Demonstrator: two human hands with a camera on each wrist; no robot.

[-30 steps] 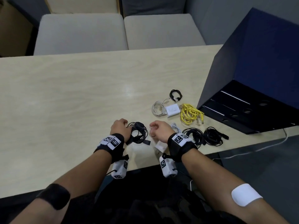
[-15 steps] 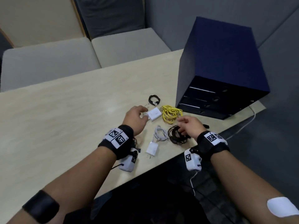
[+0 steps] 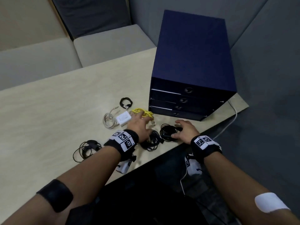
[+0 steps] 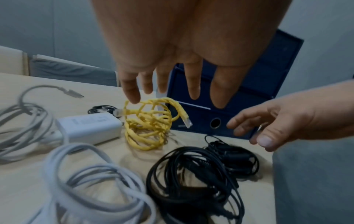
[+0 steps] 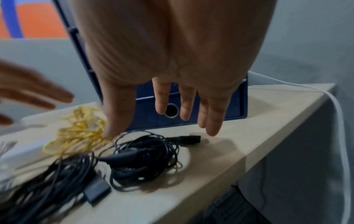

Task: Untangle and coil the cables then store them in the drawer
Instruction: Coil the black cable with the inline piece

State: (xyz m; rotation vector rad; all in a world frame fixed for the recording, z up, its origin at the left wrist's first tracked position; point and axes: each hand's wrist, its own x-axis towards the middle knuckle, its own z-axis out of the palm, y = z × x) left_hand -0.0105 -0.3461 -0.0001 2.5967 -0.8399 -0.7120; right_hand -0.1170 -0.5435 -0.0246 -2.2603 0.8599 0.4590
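Note:
Several coiled cables lie on the pale table [image 3: 48, 111] in front of a navy drawer unit [image 3: 191, 62] whose drawers are all closed. My left hand [image 3: 141, 119] hovers open, fingers spread, just above the yellow cable [image 3: 146, 113] [image 4: 147, 125]. My right hand [image 3: 181, 129] is open over the rightmost black coil [image 3: 168, 133] [image 5: 145, 156], with its thumb and fingers on either side of the coil and not gripping it. Between my wrists lies a second black coil [image 3: 151, 142]. Further left, a loose black cable [image 3: 86, 148] lies alone.
A white charger [image 3: 123, 118] with a grey-white cable [image 3: 109, 121] sits left of the yellow one, and a small black coil [image 3: 125, 102] lies behind it. A white cord [image 3: 233, 114] hangs off the table's right edge. Grey seats stand beyond the table.
My left hand let go of the black cable at the left and moved right, over the yellow cable. My right hand moved right onto the rightmost black coil. The head view swung toward the drawers.

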